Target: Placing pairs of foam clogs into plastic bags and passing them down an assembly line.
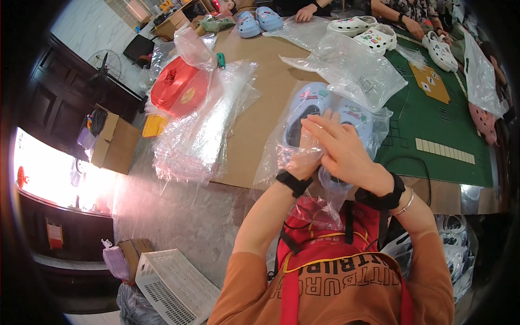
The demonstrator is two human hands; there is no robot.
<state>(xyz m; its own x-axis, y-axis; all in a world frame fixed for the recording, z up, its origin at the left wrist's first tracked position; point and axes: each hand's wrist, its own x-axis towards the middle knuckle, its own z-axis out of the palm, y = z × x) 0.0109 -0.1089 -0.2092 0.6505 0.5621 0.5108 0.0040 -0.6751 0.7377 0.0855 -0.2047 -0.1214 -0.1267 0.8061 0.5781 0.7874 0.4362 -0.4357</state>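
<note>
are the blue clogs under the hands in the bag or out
In: the clear bag shows on both sides of the blue clogs and over part of the left hand.

A small packing workshop, it seems: pale-blue decorated clogs (pixel 310 96) sit inside a clear plastic bag (pixel 272 145) at a brown-topped worktable (pixel 246 124) bearing a stack of transparent plastic bags (pixel 206 141) and white clogs (pixel 376 39) (co-workers' hands (pixel 306 12) show along the far edge).

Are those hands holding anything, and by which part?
The hands overlap over light-blue clogs in a clear bag; whether they grip anything cannot be told.
</note>
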